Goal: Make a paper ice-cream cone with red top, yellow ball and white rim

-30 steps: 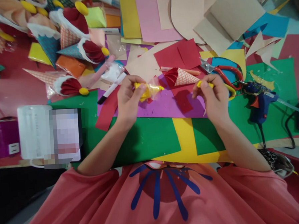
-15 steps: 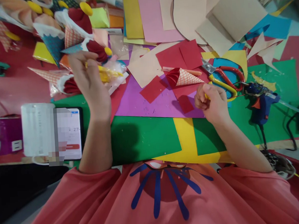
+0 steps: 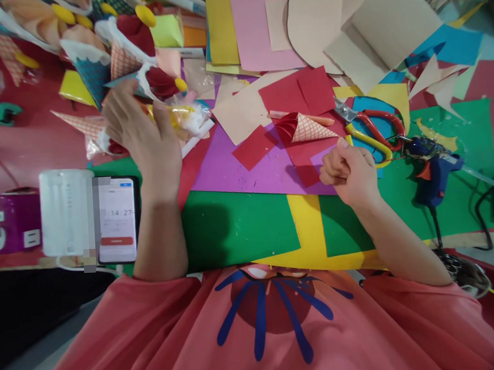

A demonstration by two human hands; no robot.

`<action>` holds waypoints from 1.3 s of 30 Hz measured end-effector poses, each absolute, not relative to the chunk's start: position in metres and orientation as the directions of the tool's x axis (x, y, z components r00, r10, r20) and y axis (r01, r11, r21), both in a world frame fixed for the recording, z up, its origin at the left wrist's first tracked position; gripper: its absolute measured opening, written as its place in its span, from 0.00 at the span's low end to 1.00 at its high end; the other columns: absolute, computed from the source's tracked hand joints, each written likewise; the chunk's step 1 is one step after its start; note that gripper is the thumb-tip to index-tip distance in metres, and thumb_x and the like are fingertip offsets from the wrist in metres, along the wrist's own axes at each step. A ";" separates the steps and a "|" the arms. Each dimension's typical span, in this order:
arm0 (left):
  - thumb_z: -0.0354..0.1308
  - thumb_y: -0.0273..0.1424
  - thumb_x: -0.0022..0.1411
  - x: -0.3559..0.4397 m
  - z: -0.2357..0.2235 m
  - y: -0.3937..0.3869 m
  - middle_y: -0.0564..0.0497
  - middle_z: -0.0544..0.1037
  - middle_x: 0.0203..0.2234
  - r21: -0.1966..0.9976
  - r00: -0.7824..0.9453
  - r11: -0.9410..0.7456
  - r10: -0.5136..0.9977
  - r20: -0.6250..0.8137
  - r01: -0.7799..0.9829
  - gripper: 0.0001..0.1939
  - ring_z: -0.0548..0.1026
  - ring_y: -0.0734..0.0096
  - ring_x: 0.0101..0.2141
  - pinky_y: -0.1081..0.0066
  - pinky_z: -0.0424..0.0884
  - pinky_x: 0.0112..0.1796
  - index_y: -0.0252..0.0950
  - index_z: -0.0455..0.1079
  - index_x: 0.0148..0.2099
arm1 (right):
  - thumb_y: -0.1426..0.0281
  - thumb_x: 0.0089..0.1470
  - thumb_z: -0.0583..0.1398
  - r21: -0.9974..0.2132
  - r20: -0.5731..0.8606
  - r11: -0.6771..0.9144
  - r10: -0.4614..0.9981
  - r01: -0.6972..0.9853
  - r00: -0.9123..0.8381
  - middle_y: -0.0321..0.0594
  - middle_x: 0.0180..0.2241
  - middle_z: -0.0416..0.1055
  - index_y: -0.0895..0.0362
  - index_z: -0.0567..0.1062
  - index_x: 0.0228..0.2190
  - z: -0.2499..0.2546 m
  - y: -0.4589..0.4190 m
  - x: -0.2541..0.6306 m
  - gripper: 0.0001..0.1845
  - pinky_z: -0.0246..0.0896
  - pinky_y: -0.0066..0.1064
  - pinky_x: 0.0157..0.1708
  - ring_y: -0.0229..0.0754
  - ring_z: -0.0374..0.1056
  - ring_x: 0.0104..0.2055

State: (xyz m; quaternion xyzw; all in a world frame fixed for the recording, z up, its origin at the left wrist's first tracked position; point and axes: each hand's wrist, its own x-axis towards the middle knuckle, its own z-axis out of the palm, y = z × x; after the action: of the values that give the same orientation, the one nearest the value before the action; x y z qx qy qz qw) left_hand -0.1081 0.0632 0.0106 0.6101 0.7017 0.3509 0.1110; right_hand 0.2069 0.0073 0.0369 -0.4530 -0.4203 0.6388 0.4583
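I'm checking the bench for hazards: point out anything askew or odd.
The glue gun lies on its side, its crusted-looking nozzle end crowding the scissors; that seems an awkward spot if it's hot.

A person in a coral-pink cotton T-shirt [image 3: 172, 332] works at a crowded red table [image 3: 41, 138], left hand [image 3: 140, 130] stretched out, fingers loosely extended beside a clear plastic bag of bright yellow material [image 3: 179, 112]; whether they touch is hard to tell from here. The right hand [image 3: 348, 171] is curled into a fist (anything inside is hidden), just below the tip of a checked paper cone with pleated red paper [image 3: 312, 129]. Steel scissors with red and yellow handles [image 3: 346, 112] lie nearby. Farther right, a blue plastic glue gun [image 3: 434, 176] rests on green sheeting [image 3: 468, 140].
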 end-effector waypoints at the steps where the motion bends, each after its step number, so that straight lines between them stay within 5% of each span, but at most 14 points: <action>1: 0.41 0.54 0.68 -0.108 0.007 0.065 0.57 0.65 0.56 0.561 -0.220 -0.067 0.876 0.429 0.825 0.23 0.58 0.67 0.61 0.55 0.50 0.63 0.49 0.60 0.57 | 0.52 0.53 0.61 -0.942 -0.214 -0.247 0.964 -0.228 -0.160 0.28 0.12 0.45 0.53 0.56 0.12 0.038 0.008 0.206 0.30 0.37 0.28 0.12 0.30 0.42 0.13; 3: 0.33 0.51 0.71 -0.100 0.000 0.066 0.55 0.67 0.54 0.424 -0.120 -0.271 0.708 0.696 0.864 0.26 0.62 0.71 0.57 0.54 0.53 0.62 0.43 0.62 0.56 | 0.56 0.51 0.62 -0.904 -0.279 -0.321 0.943 -0.283 -0.181 0.32 0.17 0.57 0.54 0.66 0.16 0.038 0.008 0.204 0.21 0.47 0.27 0.14 0.31 0.54 0.16; 5: 0.33 0.47 0.73 -0.083 -0.003 0.061 0.53 0.71 0.50 0.319 0.009 -0.422 0.614 0.789 0.849 0.26 0.66 0.73 0.54 0.60 0.62 0.56 0.40 0.65 0.55 | 0.61 0.48 0.63 -0.858 -0.346 -0.414 0.904 -0.305 -0.253 0.34 0.25 0.69 0.55 0.74 0.25 0.037 0.007 0.201 0.10 0.59 0.26 0.20 0.33 0.65 0.24; 9: 0.45 0.46 0.70 -0.034 0.001 0.033 0.49 0.78 0.41 0.393 0.284 -0.579 0.753 0.593 0.714 0.18 0.75 0.65 0.45 0.62 0.69 0.48 0.43 0.69 0.50 | 0.68 0.47 0.65 -0.815 -0.402 -0.507 0.844 -0.282 -0.356 0.34 0.39 0.78 0.53 0.77 0.40 0.030 0.000 0.196 0.15 0.70 0.26 0.37 0.35 0.74 0.39; 12: 0.51 0.48 0.67 -0.010 0.001 0.014 0.47 0.78 0.42 0.471 0.436 -0.665 0.742 0.509 0.580 0.21 0.76 0.66 0.44 0.66 0.70 0.44 0.41 0.69 0.54 | 0.66 0.49 0.67 -0.794 -0.411 -0.531 0.827 -0.296 -0.383 0.32 0.38 0.78 0.52 0.77 0.41 0.025 -0.005 0.193 0.15 0.72 0.27 0.40 0.34 0.75 0.38; 22: 0.58 0.42 0.64 0.000 -0.003 0.008 0.50 0.79 0.37 0.514 0.412 -0.737 0.674 0.613 0.440 0.15 0.74 0.71 0.37 0.69 0.67 0.39 0.39 0.74 0.48 | 0.60 0.48 0.69 -0.836 -0.334 -0.479 0.831 -0.268 -0.444 0.29 0.31 0.78 0.52 0.70 0.43 0.020 -0.009 0.188 0.22 0.73 0.26 0.39 0.33 0.76 0.34; 28: 0.58 0.39 0.66 0.001 0.005 0.005 0.50 0.80 0.33 0.672 0.376 -0.636 0.769 0.517 0.380 0.12 0.75 0.74 0.35 0.73 0.68 0.37 0.35 0.75 0.39 | 0.58 0.56 0.63 -0.997 -0.063 -0.051 0.962 0.050 -0.265 0.39 0.42 0.77 0.53 0.74 0.44 0.022 -0.011 0.196 0.16 0.72 0.31 0.43 0.38 0.74 0.43; 33: 0.50 0.44 0.68 0.004 0.011 0.003 0.51 0.78 0.26 0.827 0.447 -0.490 0.827 0.341 0.276 0.22 0.74 0.76 0.29 0.74 0.68 0.33 0.34 0.73 0.31 | 0.62 0.58 0.63 -0.888 0.235 0.358 0.893 0.288 -0.385 0.38 0.38 0.77 0.52 0.76 0.46 0.023 -0.012 0.198 0.15 0.70 0.33 0.41 0.39 0.73 0.40; 39: 0.50 0.49 0.67 0.005 0.016 0.000 0.51 0.77 0.24 0.934 0.450 -0.289 0.877 0.170 0.209 0.25 0.75 0.77 0.27 0.77 0.69 0.30 0.34 0.71 0.30 | 0.62 0.58 0.62 -0.871 0.271 0.390 0.888 0.297 -0.372 0.37 0.34 0.78 0.53 0.78 0.40 0.022 -0.011 0.197 0.10 0.69 0.30 0.35 0.36 0.73 0.35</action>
State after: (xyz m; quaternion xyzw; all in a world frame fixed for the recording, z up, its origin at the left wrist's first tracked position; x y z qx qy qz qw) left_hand 0.0047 0.0004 0.0163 0.7164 0.3789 0.3624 0.4603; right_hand 0.1965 -0.0108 0.0219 -0.4020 -0.7369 0.3784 0.3901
